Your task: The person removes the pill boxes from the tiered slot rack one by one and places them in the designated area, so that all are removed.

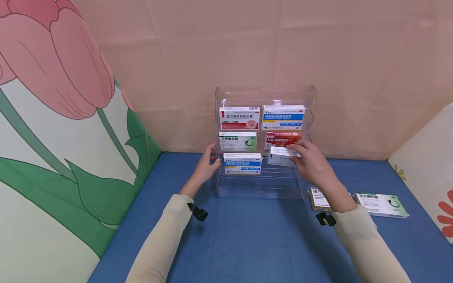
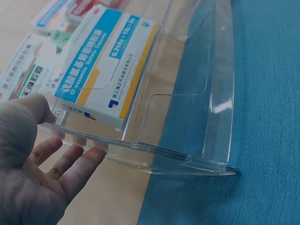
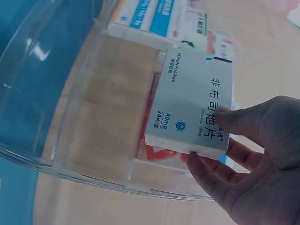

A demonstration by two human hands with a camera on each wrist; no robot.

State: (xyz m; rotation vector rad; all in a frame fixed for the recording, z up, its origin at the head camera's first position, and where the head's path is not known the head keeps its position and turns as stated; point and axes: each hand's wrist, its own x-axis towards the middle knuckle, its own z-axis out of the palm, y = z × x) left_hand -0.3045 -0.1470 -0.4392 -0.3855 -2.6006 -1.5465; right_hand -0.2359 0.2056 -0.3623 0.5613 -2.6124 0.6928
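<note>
A clear acrylic rack (image 1: 262,192) stands on the blue table with medicine boxes on its tiers. My right hand (image 1: 315,165) pinches a white box (image 1: 280,156) by its right end, in front of the third tier's right side, just below a red box (image 1: 279,139). The right wrist view shows thumb and fingers of the right hand (image 3: 262,159) on opposite faces of the white box (image 3: 190,103). At the rack's left side, my left hand (image 1: 205,169) rests by the edge; in the left wrist view the thumb of that hand (image 2: 42,159) and its fingers straddle the clear side panel (image 2: 140,149).
A blue-and-white box (image 1: 242,164) sits left on the third tier, under a green-and-white box (image 1: 238,141). Above are a red-and-white box (image 1: 240,118) and another blue-and-white one (image 1: 283,117). Two boxes lie right of the rack, one yellow-edged (image 1: 318,199), one green-and-white (image 1: 380,205).
</note>
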